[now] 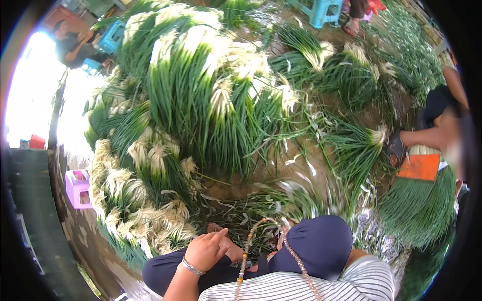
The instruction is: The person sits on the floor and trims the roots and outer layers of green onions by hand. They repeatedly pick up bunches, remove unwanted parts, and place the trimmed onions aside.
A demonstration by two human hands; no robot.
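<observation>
My left hand [208,250], with a silver bracelet at the wrist, is raised over my left knee. Thumb and index finger stand apart, and I see nothing held in it. My right arm runs down behind my right knee [314,244], which hides the right hand. Just beyond that knee, green onion leaves [316,201] are blurred. Loose leaves and peelings [241,210] cover the floor before my feet. To the left of my left hand lie bundled green onions [158,227], roots towards me. A large heap of green onions [196,82] rises farther off.
A single bunch [354,146] lies at right, near a co-worker's sandalled foot [396,148]. An orange board [418,166] rests on more onions [420,207]. A purple stool [78,189] stands left; a blue stool [325,13] stands at the back. Another person [73,45] sits back left.
</observation>
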